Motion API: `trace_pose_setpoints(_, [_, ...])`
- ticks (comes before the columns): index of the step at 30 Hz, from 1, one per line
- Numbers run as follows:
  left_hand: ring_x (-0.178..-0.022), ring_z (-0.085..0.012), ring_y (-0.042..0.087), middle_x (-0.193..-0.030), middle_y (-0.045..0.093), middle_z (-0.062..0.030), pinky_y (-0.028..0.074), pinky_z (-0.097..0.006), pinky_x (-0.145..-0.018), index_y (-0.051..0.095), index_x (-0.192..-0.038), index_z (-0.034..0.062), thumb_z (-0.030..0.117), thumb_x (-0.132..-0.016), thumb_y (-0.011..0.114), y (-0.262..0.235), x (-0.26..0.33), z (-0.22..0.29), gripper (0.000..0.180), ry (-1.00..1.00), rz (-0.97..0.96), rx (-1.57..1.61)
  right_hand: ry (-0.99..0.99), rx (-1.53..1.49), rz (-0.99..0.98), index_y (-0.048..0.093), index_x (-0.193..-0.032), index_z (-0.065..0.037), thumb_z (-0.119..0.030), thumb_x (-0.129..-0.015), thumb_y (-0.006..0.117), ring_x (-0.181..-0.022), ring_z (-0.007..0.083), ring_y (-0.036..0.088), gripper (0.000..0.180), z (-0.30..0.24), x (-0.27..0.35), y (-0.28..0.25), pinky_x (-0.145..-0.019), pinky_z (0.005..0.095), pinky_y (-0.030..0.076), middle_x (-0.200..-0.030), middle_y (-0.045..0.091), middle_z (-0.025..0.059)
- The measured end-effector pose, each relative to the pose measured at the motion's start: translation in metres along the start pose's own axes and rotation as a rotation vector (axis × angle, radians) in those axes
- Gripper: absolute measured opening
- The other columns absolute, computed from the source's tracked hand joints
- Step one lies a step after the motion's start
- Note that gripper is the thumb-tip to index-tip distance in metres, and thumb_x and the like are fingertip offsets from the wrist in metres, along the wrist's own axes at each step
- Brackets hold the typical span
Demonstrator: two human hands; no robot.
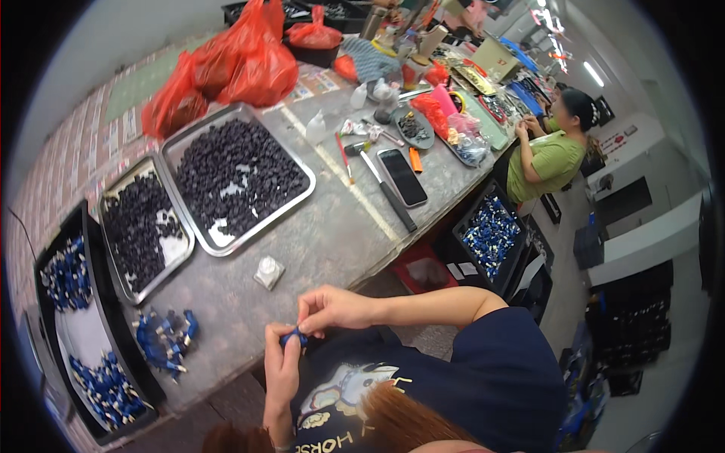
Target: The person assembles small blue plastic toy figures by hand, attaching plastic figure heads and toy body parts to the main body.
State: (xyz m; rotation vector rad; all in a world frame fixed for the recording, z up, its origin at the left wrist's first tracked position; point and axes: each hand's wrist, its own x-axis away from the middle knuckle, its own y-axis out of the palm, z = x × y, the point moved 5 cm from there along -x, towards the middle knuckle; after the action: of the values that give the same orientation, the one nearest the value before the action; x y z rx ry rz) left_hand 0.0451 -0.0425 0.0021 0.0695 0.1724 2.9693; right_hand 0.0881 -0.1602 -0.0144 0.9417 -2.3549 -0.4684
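Observation:
My left hand (281,361) and my right hand (331,307) meet at the near edge of the grey table (332,234), both pinching one small blue part (294,337) between the fingertips. A loose pile of similar blue parts (164,340) lies on the table just left of my hands. Beyond it stand two metal trays of small black pieces, a larger one (236,175) and a smaller one (142,225). A black bin (83,332) at the far left holds more blue parts.
A small clear packet (269,272) lies mid-table. A phone (402,177), a long black tool (393,198) and a red pen (344,160) sit to the right. Red bags (234,64) stand at the back. A seated person (545,155) works at right, near a crate of blue parts (491,234).

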Motion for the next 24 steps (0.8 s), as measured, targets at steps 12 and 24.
trace_pose_setpoints(12, [-0.071,-0.0070,0.038,-0.080,0.043,-0.0027,0.034,-0.020,-0.066,0.043,-0.090,0.0007,0.005,-0.081,0.042,0.003,0.013,-0.015,0.010,-0.145,0.108,0.031,0.174,-0.220,-0.031,0.049,-0.080,-0.003,-0.010,-0.077,0.058,-0.064,0.0084,0.050,0.012,0.024,0.003,0.000,-0.058,0.0207,0.042,-0.072,0.052,0.0024])
trace_pose_setpoints(24, [-0.073,-0.0152,0.044,-0.081,0.044,-0.0095,0.037,-0.027,-0.067,0.040,-0.089,-0.0004,0.009,-0.082,0.039,0.004,0.025,-0.036,0.012,-0.165,0.061,-0.143,0.077,0.119,-0.013,0.053,-0.072,-0.001,-0.008,-0.073,0.061,-0.057,0.0083,0.051,0.010,0.033,-0.002,-0.011,-0.053,0.0202,0.042,-0.067,0.056,0.0040])
